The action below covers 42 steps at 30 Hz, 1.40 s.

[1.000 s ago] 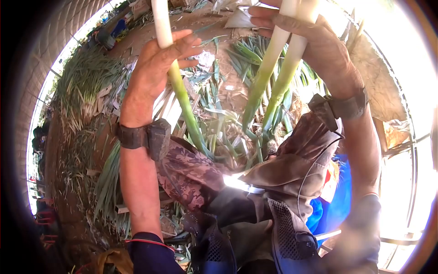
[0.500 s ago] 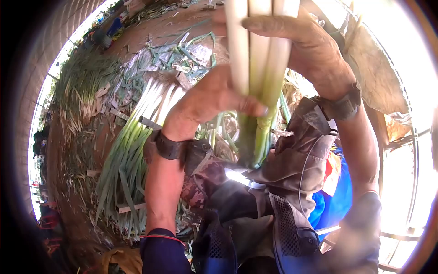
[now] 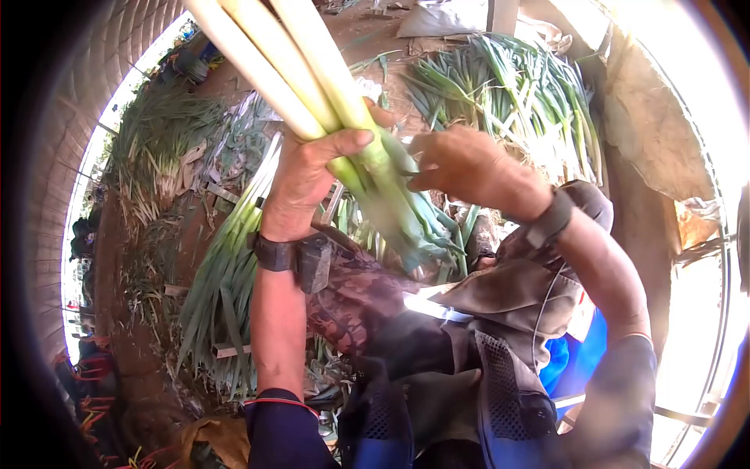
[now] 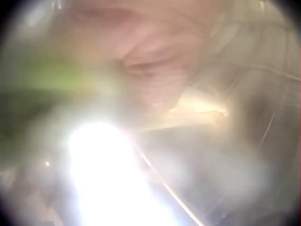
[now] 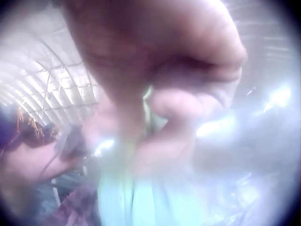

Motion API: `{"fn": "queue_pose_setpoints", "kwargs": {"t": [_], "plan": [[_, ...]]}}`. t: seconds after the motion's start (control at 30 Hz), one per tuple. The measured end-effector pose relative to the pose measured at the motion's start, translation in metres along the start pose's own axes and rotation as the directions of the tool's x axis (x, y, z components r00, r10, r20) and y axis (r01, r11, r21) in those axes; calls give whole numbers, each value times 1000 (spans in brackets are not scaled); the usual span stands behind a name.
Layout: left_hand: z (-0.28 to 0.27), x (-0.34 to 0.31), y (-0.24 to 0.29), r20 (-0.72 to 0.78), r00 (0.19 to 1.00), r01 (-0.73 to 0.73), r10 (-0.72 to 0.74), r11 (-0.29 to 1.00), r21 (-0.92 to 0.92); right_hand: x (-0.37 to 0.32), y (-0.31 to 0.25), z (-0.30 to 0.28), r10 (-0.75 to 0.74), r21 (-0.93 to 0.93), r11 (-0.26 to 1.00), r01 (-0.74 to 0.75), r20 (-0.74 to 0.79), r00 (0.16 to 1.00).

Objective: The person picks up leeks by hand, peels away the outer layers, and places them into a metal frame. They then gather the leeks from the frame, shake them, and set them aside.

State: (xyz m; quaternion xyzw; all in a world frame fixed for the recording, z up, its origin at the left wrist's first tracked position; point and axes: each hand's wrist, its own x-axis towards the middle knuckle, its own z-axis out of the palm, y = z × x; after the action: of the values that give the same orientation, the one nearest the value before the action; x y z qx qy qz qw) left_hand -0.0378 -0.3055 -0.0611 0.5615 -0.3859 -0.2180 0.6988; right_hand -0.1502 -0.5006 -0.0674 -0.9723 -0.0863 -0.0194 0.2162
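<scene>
In the head view my left hand [image 3: 301, 184] grips three thick green onions [image 3: 328, 66] together, its thumb laid across the front of the stalks. Their white ends tilt up to the left, and the green leaves [image 3: 410, 230] hang down right toward the lap. My right hand [image 3: 469, 168] is at the leaf side of the bunch, fingers bent. The right wrist view shows a strip of green leaf [image 5: 148, 110] pinched between its thumb and fingers. Glare blurs the left wrist view, where part of the palm and a green smear [image 4: 51, 77] show.
A leafy heap of green onions [image 3: 508, 86] lies back right. Left of the lap is a bundle with white ends and long leaves [image 3: 215, 273], over wooden strips. Another pile [image 3: 156, 141] lies farther left. A pale sack [image 3: 445, 19] sits at the back; camouflage trouser legs [image 3: 351, 301] are below.
The single green onion from my left hand joined the two in my right. The left hand now holds all three, tilted leftward, and the right hand has moved down from the white stalks to the leaves.
</scene>
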Motion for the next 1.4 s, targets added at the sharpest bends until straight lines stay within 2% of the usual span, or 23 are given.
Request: {"fn": "queue_pose_setpoints", "kwargs": {"t": [0.07,0.2,0.27,0.3,0.33,0.37,0.4,0.47,0.53,0.57,0.6,0.63,0.67,0.73,0.8,1.0,1.03,1.07,1.13,1.2,1.27,1.3,1.4], "plan": [[-6,-3,-2,5,1000,-18,18,1000,-3,8,1,23,-38,-57,998,33,-89,995],[-29,-9,1,19,1000,-18,18,1000,25,10,12,56,-122,-10,993,122,-84,989],[-40,-13,10,-4,1000,-3,3,1000,28,3,36,94,-132,-130,981,144,101,986],[-43,-14,15,-24,1000,10,-9,1000,21,-7,55,112,-231,-176,946,273,229,946],[-44,-14,20,-28,1000,6,-5,1000,25,-19,48,105,-60,-212,959,186,488,871],[-44,-14,25,-60,998,-33,33,999,-4,-31,56,106,-2,-291,929,231,618,786],[-47,-15,28,-93,993,-71,68,997,-31,-30,61,99,-8,-290,927,238,620,785],[-56,-19,27,-68,996,-54,59,996,68,-9,75,79,-36,-288,936,205,499,866],[-49,-19,24,-61,998,20,-8,980,199,40,88,56,-76,212,977,37,179,981],[-37,-17,17,-78,997,27,-15,988,153,41,57,17,-117,505,858,91,20,993],[-17,-22,16,-168,983,104,-69,973,207,39,20,-20,-116,735,653,183,-141,983],[-2,-21,13,-139,978,165,-155,984,70,48,9,-31,-216,832,459,310,-234,948],[0,-17,-7,-63,982,183,-176,974,130,54,1,-40,-292,881,238,408,-336,895],[30,-12,-13,134,977,174,-165,983,-62,64,0,-40,-224,955,202,218,-172,959],[35,-13,-24,118,963,255,-240,957,-137,56,-3,-35,-91,951,220,217,-202,975],[35,-9,-33,128,962,260,-240,950,-172,41,5,-30,-9,955,191,228,-230,973],[35,-6,-35,129,960,269,-249,946,-178,40,5,-31,24,928,327,180,-198,980],[34,-3,-38,141,960,253,-243,966,-58,36,0,-33,62,886,448,117,-162,985],[27,-1,-52,154,966,183,-209,969,167,35,0,-36,66,929,350,115,-147,987],[32,-2,-41,113,973,198,-203,979,56,36,12,-38,-15,954,239,180,-182,983],[25,4,-34,93,984,145,-153,985,94,32,13,-39,18,954,181,238,-245,969],[20,10,-22,257,954,157,-152,988,4,29,9,-39,31,955,148,257,-264,964],[42,30,-14,354,932,132,-84,985,-113,28,2,-32,-19,954,227,198,-199,980]]}}
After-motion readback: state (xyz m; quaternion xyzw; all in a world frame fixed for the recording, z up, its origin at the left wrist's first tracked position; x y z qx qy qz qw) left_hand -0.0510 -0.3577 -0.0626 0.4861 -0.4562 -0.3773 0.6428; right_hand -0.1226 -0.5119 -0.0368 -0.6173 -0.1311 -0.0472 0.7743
